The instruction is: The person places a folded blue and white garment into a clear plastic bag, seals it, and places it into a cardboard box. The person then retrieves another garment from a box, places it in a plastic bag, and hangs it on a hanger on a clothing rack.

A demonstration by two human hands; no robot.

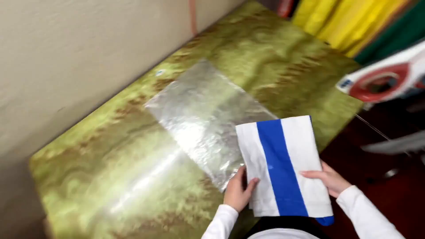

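There is one cloth (283, 166), folded, white with one wide blue stripe down its middle, and it sits in the lower middle of the frame. Two hands hold it, both in white sleeves. The left hand (237, 191) grips the cloth's lower left edge, with the thumb on top and the other fingers tucked under it, so those fingers are hidden. The right hand (330, 178) is at the cloth's right edge, with its fingers laid flat and close together on top of the white part; I cannot tell what the thumb does under there. The bottom right corner of the cloth shows a bit of blue poking out. Under the cloth is one table (133, 146) with a green and brown swirly top. One shiny clear plastic sheet (201, 115) lies flat on the table in the middle of the frame, and the cloth covers its lower right corner. At the right edge is one red and white iron (389, 79), cut off by the frame and blurry. In the upper right are yellow and green fabrics (349, 22), also cut off. A plain wall (66, 53) fills the upper left.
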